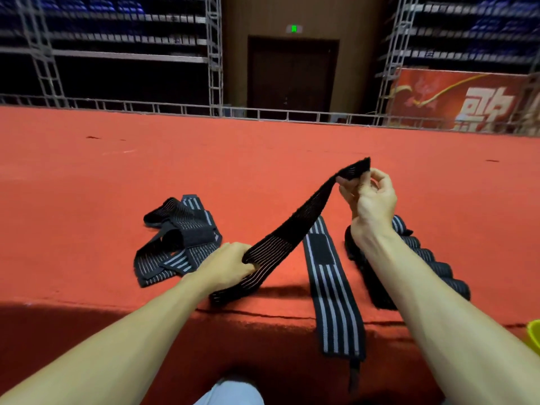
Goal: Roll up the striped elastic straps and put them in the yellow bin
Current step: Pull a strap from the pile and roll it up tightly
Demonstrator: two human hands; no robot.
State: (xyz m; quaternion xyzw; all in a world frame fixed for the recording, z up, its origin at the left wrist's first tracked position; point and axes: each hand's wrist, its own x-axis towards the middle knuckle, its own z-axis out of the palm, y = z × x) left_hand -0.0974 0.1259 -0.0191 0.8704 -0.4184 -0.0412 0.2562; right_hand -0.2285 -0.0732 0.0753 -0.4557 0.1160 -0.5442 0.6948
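Nearest, at 6 o'clock, a patch of pale cloth [230, 393] shows between the two bare forearms. At 4 o'clock, cut by the frame edge, is a sliver of the yellow bin [535, 336], smooth bright plastic; its contents cannot be seen. The red carpeted platform [87, 185] begins at a stepped edge, its pile short and matt. A flat strap [333, 302] lies across that edge at 5 o'clock: black woven elastic with broad grey stripes and a plain black patch. The left hand [228, 266] has its grip curled round the low part of the held strap [292, 229], a ribbed black band with thin pale lines, its tail resting on the carpet. The band rises toward 1 o'clock, where the grip of the right hand [371, 197] pinches its fuzzy plain end between thumb and fingertips. Under the right forearm, at 3 o'clock, rolled straps [444, 271] lie in a row of dark cylinders. At 9 o'clock a loose heap of straps [178, 238] lies folded and tangled. Far off stand grey metal trusses [214, 54], a dark door [292, 74] under a green sign [294, 28], and a red banner [467, 103] at 2 o'clock.
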